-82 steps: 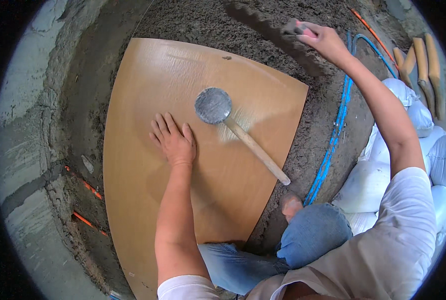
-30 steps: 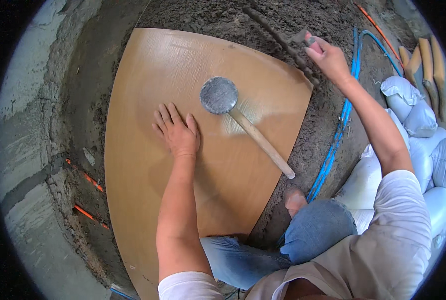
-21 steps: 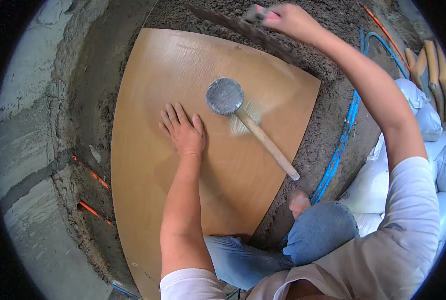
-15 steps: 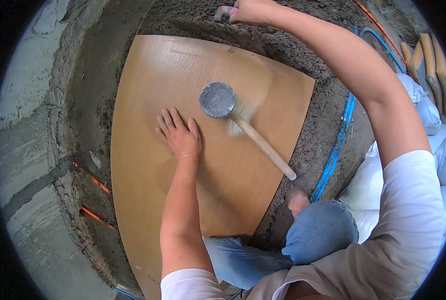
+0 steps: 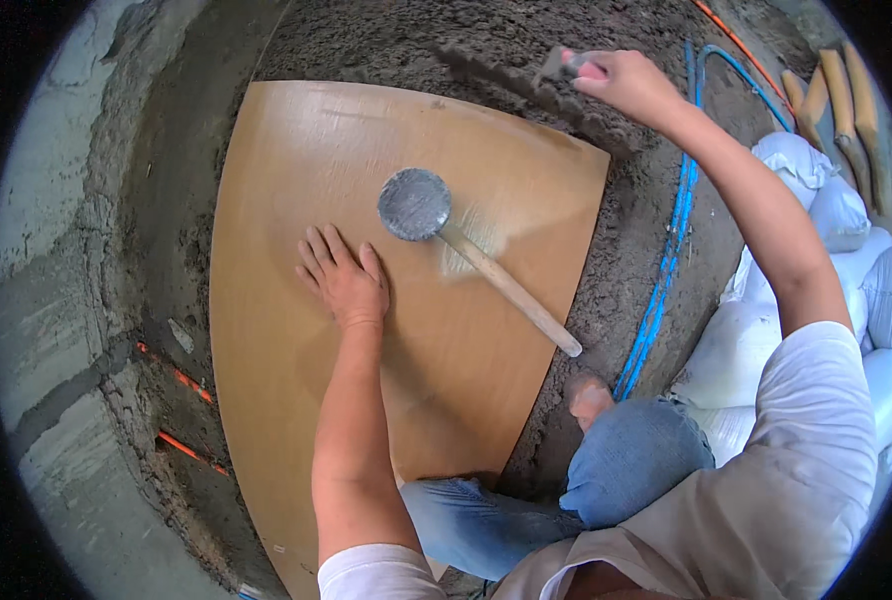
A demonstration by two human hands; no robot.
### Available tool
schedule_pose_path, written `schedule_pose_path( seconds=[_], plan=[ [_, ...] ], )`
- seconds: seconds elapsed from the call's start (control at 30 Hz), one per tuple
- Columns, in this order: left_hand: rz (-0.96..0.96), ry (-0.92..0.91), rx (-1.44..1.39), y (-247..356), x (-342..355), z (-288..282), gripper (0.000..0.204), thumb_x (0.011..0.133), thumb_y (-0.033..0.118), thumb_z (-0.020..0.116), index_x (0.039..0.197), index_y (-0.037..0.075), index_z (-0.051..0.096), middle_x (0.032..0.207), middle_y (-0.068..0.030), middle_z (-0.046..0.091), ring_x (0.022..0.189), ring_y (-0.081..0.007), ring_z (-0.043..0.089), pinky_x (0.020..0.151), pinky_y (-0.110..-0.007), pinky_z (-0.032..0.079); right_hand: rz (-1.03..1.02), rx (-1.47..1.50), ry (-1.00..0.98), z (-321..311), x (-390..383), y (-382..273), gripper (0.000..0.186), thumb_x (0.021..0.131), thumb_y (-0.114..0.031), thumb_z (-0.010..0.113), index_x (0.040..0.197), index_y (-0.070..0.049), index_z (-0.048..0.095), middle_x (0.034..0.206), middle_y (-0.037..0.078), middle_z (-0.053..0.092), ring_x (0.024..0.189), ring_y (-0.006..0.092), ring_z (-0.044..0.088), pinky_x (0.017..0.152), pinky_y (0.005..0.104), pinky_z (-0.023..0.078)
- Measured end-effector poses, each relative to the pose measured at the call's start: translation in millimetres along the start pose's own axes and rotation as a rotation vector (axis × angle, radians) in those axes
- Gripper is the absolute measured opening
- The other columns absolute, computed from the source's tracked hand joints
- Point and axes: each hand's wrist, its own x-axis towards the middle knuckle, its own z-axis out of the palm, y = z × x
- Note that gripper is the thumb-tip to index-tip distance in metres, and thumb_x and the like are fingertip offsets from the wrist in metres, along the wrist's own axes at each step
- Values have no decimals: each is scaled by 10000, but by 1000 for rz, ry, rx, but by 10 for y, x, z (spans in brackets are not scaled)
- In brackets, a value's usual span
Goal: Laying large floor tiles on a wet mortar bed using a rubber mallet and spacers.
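Note:
My left hand (image 5: 344,282) rests flat on a large wood-coloured board (image 5: 284,430), fingers spread. Just right of it lies a mallet (image 5: 413,204) with a round grey head and a pale wooden handle, untouched. My right hand (image 5: 628,88) is closed on the pink-and-grey handle of a long, dark trowel (image 5: 501,78), its blade somewhat blurred and angled along the board's far edge over rough wet mortar (image 5: 366,40). Whether the blade touches the mortar I cannot tell.
Blue pipes (image 5: 674,260) and white sacks (image 5: 731,355) lie to my right, with several tan, stick-like objects (image 5: 839,100) behind the sacks. Orange conduits (image 5: 181,445) show in the left trench, beside concrete (image 5: 56,250). My bare foot (image 5: 591,400) is by the board's right edge.
My right hand swept left and away along the far edge, and since half a second ago has come back rightward with the trowel. My left hand stays on the board.

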Motion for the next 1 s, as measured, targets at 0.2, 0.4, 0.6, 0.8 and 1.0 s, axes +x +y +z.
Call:
schedule_pose_path(
  seconds=[0.2, 0.4, 0.6, 0.8, 1.0],
  plan=[
    [-3, 4, -8, 22, -3, 34, 618, 899, 378, 462, 1407, 50, 330, 1493, -157, 249, 1382, -358, 193, 1112, -538, 116, 178, -130, -33, 110, -65, 219, 370, 786, -389, 588, 986, -87, 663, 903, 177, 662, 872, 349, 630, 785, 434, 493],
    [-10, 15, 3, -36, 20, 15, 614, 897, 379, 466, 1400, 49, 342, 1489, -164, 253, 1381, -363, 194, 1113, -537, 117, 347, 227, -60, 16, -207, 1139, 363, 814, -395, 598, 895, -47, 659, 735, 112, 626, 665, 203, 582, 674, 343, 459],
    [-53, -55, 49, -40, 9, -69, 623, 876, 362, 482, 1399, 53, 348, 1494, -155, 254, 1392, -333, 179, 1122, -506, 114, 748, 660, 284, 458, -1224, 1734, 359, 877, -381, 584, 986, -52, 676, 669, -2, 543, 600, 80, 474, 521, 289, 382],
    [-30, 6, -53, 47, 10, -53, 609, 868, 358, 478, 1372, 30, 378, 1480, -178, 267, 1385, -362, 179, 1118, -537, 104, 782, -20, 328, 780, -2187, 2340, 498, 828, -434, 580, 1063, 3, 623, 957, 207, 660, 874, 376, 623, 800, 424, 463],
    [-22, -8, -37, 36, 3, -50, 605, 875, 354, 470, 1374, 25, 378, 1482, -181, 263, 1388, -364, 171, 1118, -534, 103, 415, -121, 299, 716, -2198, 1341, 337, 819, -184, 614, 1122, -36, 607, 1012, 168, 633, 997, 327, 583, 904, 406, 439]
  ],
)
